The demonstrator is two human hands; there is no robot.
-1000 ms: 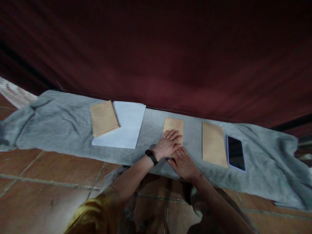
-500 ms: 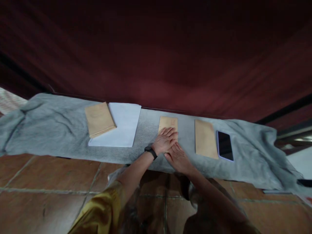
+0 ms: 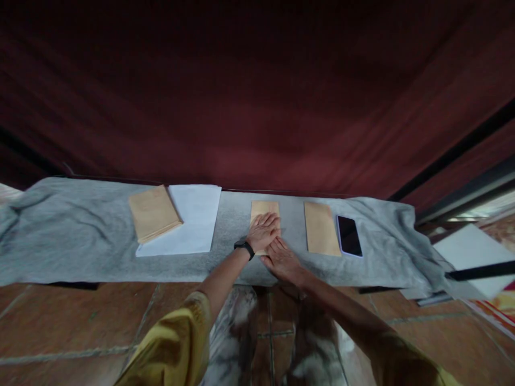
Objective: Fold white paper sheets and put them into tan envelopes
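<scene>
A small tan envelope [image 3: 264, 207] lies on the grey cloth [image 3: 72, 230] in the middle. My left hand [image 3: 263, 231], with a black wrist band, lies flat on the envelope's near part, fingers stretched out. My right hand [image 3: 282, 260] rests flat just below and to the right, its fingers touching the left hand's edge and the envelope's near end. Neither hand grips anything.
To the left, a stack of tan envelopes [image 3: 153, 213] lies partly on white paper sheets [image 3: 189, 222]. To the right lie another tan envelope [image 3: 321, 228] and a dark phone [image 3: 348, 236]. A dark red curtain [image 3: 257, 96] hangs behind. A white sheet [image 3: 466, 252] is at far right.
Both hands stay pressed on the middle envelope. The view has pulled back and swung right, so everything looks smaller and the white sheet at far right has come into sight.
</scene>
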